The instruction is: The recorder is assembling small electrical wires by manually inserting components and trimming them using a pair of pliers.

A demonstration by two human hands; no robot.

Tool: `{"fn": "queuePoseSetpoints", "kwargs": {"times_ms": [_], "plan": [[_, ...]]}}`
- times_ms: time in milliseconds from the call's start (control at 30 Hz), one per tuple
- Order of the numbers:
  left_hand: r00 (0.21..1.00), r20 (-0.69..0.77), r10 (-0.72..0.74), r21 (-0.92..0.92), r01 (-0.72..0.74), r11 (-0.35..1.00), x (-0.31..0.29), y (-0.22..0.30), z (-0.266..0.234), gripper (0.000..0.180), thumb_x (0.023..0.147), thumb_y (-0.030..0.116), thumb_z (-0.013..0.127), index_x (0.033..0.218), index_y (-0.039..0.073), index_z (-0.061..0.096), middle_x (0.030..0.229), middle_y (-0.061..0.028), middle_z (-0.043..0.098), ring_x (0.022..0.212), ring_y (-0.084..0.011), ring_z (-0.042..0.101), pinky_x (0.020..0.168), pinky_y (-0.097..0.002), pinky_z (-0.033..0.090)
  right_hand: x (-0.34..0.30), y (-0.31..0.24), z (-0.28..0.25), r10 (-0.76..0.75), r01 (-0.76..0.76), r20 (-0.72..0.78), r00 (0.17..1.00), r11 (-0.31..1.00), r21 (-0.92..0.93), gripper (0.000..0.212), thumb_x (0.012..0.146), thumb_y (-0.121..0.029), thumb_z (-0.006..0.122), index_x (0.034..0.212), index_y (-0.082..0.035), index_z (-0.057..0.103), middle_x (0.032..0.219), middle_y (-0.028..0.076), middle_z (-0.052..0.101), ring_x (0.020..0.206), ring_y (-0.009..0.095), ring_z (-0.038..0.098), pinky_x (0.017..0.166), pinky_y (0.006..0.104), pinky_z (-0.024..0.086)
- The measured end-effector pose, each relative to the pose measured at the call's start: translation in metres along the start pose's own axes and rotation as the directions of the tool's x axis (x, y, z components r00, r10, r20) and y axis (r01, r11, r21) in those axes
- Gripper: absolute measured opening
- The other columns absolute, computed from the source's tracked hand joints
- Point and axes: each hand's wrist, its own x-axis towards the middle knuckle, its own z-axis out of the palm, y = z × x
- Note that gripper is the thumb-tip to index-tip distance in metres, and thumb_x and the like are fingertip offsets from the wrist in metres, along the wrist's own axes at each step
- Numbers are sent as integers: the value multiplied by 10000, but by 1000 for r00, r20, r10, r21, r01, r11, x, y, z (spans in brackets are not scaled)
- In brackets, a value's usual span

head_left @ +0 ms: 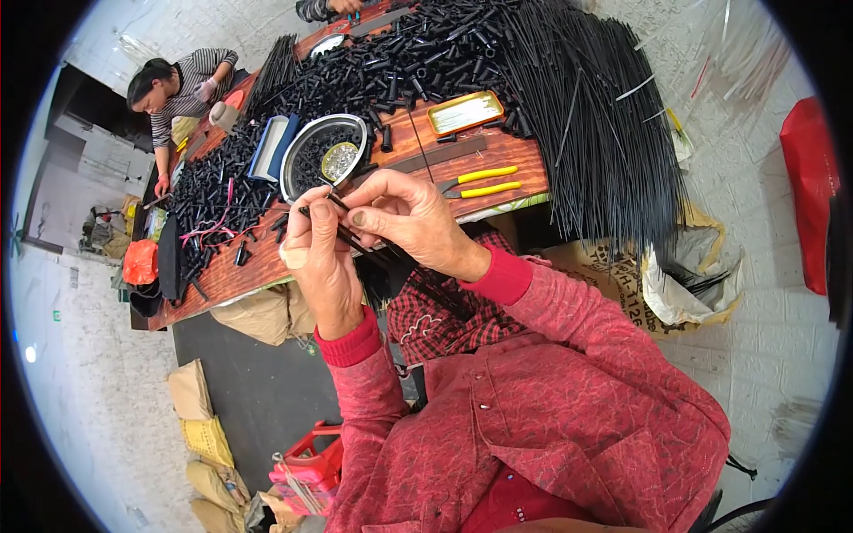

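My left hand (322, 262) and my right hand (413, 220) meet above the near table edge, fingers pinched. Between their fingertips is a thin black strand (341, 202); its ends are partly hidden. More black strands hang beneath my hands toward the checked cloth (418, 329) on my lap. A pale wrap covers part of one left finger. Just beyond sits a metal bowl (289, 169) of small black pieces, with a round yellow tub (340, 162) of tiny shiny bits inside. Pliers with yellow handles (484, 182) lie to the right of my right hand.
Black tubular pieces (418, 62) are heaped over the red-brown table (520, 160). Long black strands (591, 124) spill off its right side. A yellow tray (464, 115) and a blue-white box (274, 147) lie there. A striped-sleeved co-worker (191, 84) works at far left; another person's hand (345, 6) shows at the back.
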Motion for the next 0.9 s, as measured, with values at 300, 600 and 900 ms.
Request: {"fn": "queuePoseSetpoints", "kwargs": {"times_ms": [300,600,900], "plan": [[996,74,42,181,-55,982,-4,-2,-2,212,985,200,545,975,8,634,876,-21,619,765,-71,545,685,-215,431,-8,-8,10,-331,261,-24,943,784,-563,88,835,14,674,914,-20,654,791,28,628,671,75,593,564,222,470],[941,332,-57,-168,119,979,-19,16,-28,245,976,316,533,961,74,569,857,-33,484,761,-154,432,666,-271,367,-8,-13,-82,-326,77,-152,933,592,-802,156,871,-128,652,943,9,666,843,60,685,736,118,644,655,270,519],[825,562,-54,-283,253,925,-34,25,-63,233,959,365,548,959,146,628,723,32,493,637,-90,409,581,-218,354,7,60,-139,42,9,55,998,711,-703,306,914,-208,562,1066,40,657,973,131,707,865,169,679,791,282,534]]}}
